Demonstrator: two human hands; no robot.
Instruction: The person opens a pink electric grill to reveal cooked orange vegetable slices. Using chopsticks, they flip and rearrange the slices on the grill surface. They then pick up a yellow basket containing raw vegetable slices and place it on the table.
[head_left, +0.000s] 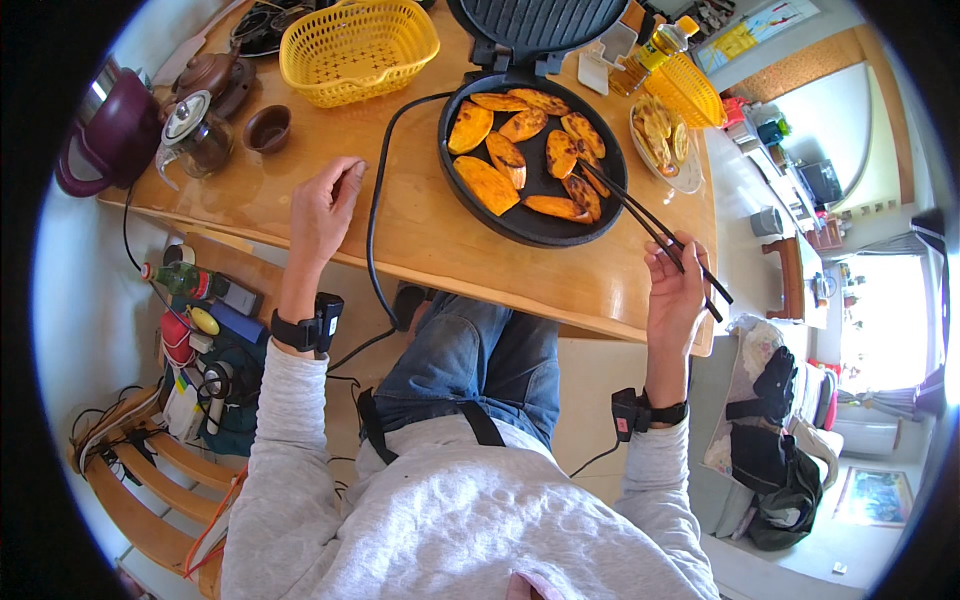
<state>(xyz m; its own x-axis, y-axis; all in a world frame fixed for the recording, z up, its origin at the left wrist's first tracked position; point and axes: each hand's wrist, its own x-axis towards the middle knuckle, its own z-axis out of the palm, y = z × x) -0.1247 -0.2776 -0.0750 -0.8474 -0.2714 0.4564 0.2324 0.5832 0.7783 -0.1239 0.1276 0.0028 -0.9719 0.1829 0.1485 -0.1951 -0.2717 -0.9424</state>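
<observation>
A round black electric griddle (517, 225) stands with its ribbed lid (544, 30) raised. Several orange slices, seemingly sweet potato (486, 184), lie in it, many browned on top. My right hand (679, 289) grips dark chopsticks (649, 217) at the table's right edge; their tips touch a browned slice (561, 154) at the right of the pan. My left hand (326, 206) rests loosely curled over the table's front edge, left of the griddle's black cord (373, 195), with nothing seen in it. A white plate (686, 180) of cooked yellowish slices (660, 131) sits right of the griddle.
A yellow plastic basket (352, 86), a brown cup (267, 129), a glass teapot (196, 139), a clay teapot (206, 75) and a purple kettle (124, 131) stand at left. An oil bottle (652, 56) and another yellow basket (686, 90) are behind the plate. The cord hangs over the front edge.
</observation>
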